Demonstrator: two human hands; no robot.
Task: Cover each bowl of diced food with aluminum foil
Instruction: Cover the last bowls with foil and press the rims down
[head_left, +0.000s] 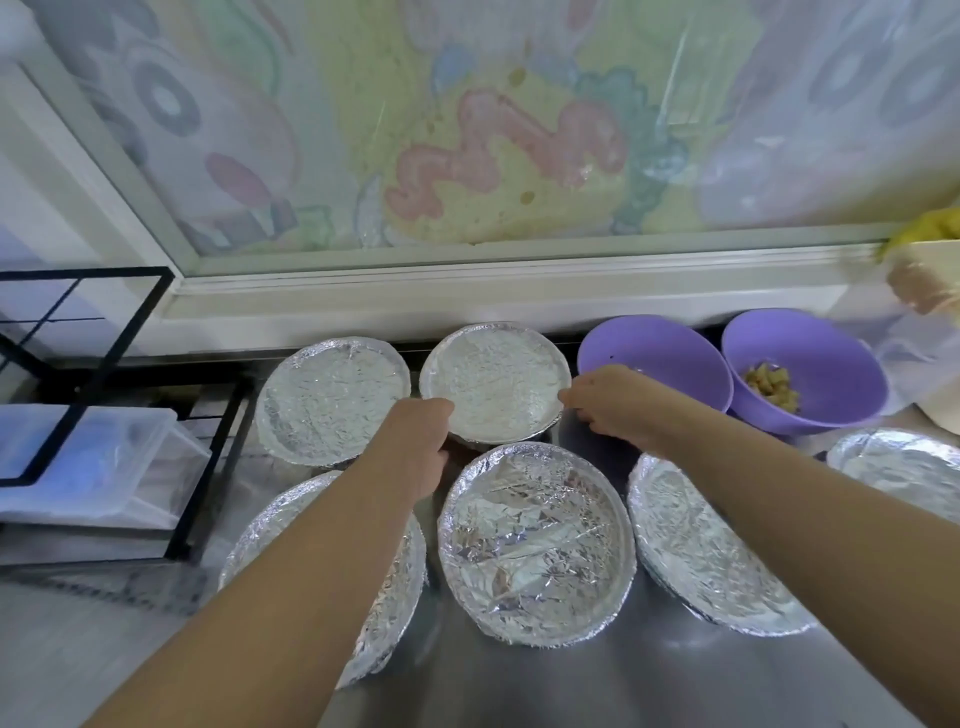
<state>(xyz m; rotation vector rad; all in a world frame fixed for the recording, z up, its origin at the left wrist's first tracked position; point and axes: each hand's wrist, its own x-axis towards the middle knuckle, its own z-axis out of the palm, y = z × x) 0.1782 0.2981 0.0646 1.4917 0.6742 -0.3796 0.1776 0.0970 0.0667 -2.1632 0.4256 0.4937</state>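
Several foil-covered bowls stand on the steel counter. Both hands hold the far middle foil-covered bowl (493, 379): my left hand (421, 441) grips its near left rim, my right hand (608, 400) pinches its right rim. Another covered bowl (332, 400) sits to its left, one (535, 540) just in front, one (701, 545) at the right, one (363, 571) under my left forearm, and one (904, 467) at the right edge. Two purple bowls stand uncovered at the back right: the left one (654, 358) partly hidden by my right hand, the right one (800, 379) holding diced yellowish food (771, 392).
A black wire rack (130, 332) with a clear plastic box (98, 462) stands at the left. A window ledge (467, 291) runs behind the bowls. A cream container (930, 275) with yellow items sits at the far right. The steel counter (597, 686) lies in front.
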